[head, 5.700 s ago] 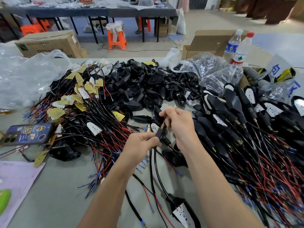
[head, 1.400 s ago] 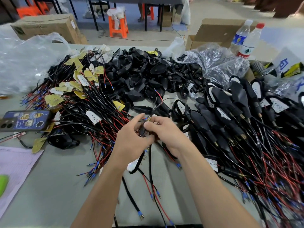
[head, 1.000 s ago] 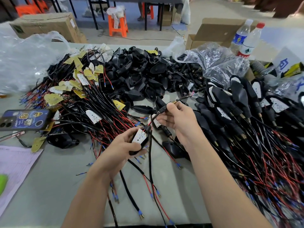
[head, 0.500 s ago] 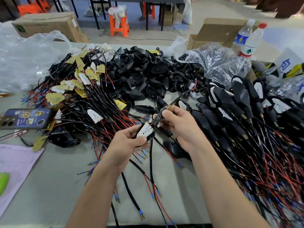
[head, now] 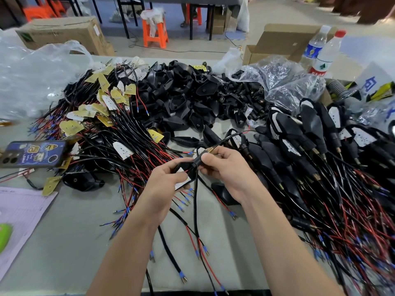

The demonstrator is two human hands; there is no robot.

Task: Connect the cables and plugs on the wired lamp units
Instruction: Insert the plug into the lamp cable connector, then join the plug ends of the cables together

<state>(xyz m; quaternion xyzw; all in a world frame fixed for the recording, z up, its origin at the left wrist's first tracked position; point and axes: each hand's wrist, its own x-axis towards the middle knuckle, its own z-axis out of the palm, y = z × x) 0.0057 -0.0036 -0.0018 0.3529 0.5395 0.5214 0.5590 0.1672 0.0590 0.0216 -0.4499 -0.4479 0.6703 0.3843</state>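
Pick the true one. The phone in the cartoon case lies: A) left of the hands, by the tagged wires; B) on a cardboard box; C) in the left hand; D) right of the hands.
A: the phone lies on the table, left of the left hand.

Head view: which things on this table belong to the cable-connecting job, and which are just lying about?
Job in hand:
left hand gripping a lamp unit; right hand pinching a plug; wired boards; black housings; assembled units.

Lying about:
phone; water bottles; cardboard box; paper sheet; plastic bag.
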